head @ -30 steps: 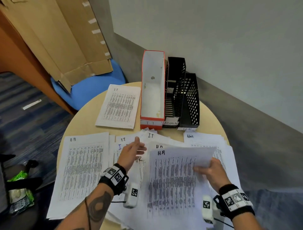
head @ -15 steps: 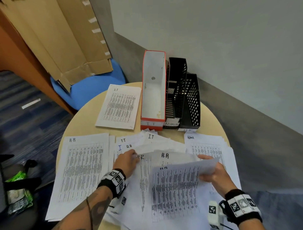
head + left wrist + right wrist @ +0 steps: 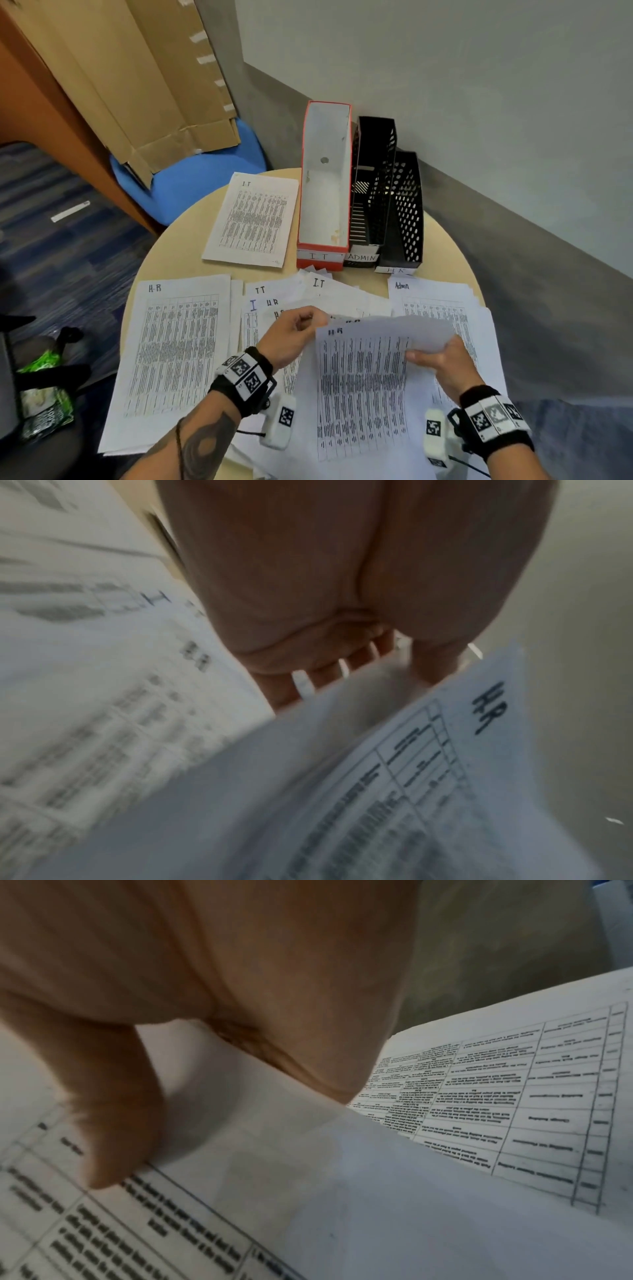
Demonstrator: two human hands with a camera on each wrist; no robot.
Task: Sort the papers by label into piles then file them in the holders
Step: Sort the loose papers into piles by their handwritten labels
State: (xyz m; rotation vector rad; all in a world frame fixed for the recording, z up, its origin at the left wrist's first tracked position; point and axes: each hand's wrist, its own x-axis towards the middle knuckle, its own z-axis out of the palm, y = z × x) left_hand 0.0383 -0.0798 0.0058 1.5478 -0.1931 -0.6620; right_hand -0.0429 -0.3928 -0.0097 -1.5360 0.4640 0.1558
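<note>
The H.R sheet [image 3: 363, 387] is held raised over the near edge of the surface [image 3: 178, 246], pinched by the left hand [image 3: 291, 337] and right hand [image 3: 442, 363]; the H.R pile [image 3: 174, 353] lies leftward, nearer the left hand.

Table [image 3: 178, 246]: bare strip lay left of IT sheet [image 3: 251, 219]; near half covered by loose papers [image 3: 178, 342]. Three holders [image 3: 323, 178] blocked the far edge, tops open. Wall [image 3: 479, 85] stood close behind, apparently leaving little passage there.
</note>
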